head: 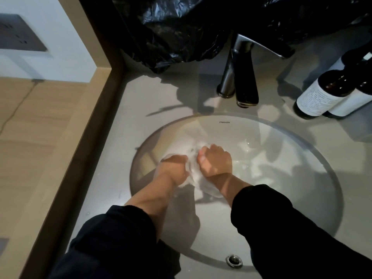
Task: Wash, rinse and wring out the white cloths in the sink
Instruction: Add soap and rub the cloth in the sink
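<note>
While both wrists reach down into the sink (291, 198), the left grip (174, 168) curls tight round one end of the cloth (194, 176) and the right grip (215, 162) round the other, knuckles up and almost touching. The wet white cloth bunches between them and bulges out under the right wrist. Beyond the grips, the tap (243, 77) stands on the worktop (151, 97), with a black bag (181, 27) behind it. Far right of the grips stand two bottles (322, 93).
</note>
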`<control>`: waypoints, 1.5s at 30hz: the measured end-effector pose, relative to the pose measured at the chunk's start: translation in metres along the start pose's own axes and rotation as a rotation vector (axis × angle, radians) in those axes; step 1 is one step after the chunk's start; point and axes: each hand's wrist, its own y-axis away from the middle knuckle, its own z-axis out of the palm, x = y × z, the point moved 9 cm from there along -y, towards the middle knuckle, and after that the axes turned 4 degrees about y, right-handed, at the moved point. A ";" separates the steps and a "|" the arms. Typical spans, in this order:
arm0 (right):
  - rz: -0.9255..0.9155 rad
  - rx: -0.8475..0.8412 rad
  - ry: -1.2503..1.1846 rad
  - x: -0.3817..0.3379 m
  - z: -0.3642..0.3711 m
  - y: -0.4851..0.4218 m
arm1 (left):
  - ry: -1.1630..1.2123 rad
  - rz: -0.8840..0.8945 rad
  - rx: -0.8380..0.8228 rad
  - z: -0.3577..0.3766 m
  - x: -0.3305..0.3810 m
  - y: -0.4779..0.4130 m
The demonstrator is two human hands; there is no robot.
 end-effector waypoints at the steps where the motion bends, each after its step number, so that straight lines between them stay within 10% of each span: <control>1: 0.024 -0.002 -0.029 0.003 0.000 0.000 | 0.025 -0.029 0.021 -0.001 -0.002 0.001; 12: 0.372 -0.279 -0.601 0.143 -0.040 0.045 | -0.235 -0.004 -0.064 0.006 0.010 0.016; 18: 0.133 -0.382 0.172 0.119 0.008 0.075 | -0.113 0.133 -0.130 0.023 0.025 0.011; 21: 0.182 -0.404 0.053 0.122 0.025 0.069 | -0.385 0.185 -0.182 0.043 0.022 0.011; 28: 0.430 0.082 -0.729 0.137 -0.042 0.051 | -0.114 0.141 -0.023 0.027 0.021 0.003; 33: -0.245 0.209 0.033 0.013 -0.018 0.062 | -0.218 0.166 -0.031 0.017 0.010 0.004; 37: -0.241 -0.133 0.299 0.018 0.035 0.039 | -0.208 0.184 -0.009 0.016 0.012 0.002; 45: -0.253 -0.090 0.223 0.013 0.017 -0.004 | -0.093 0.145 -0.001 0.007 0.014 0.000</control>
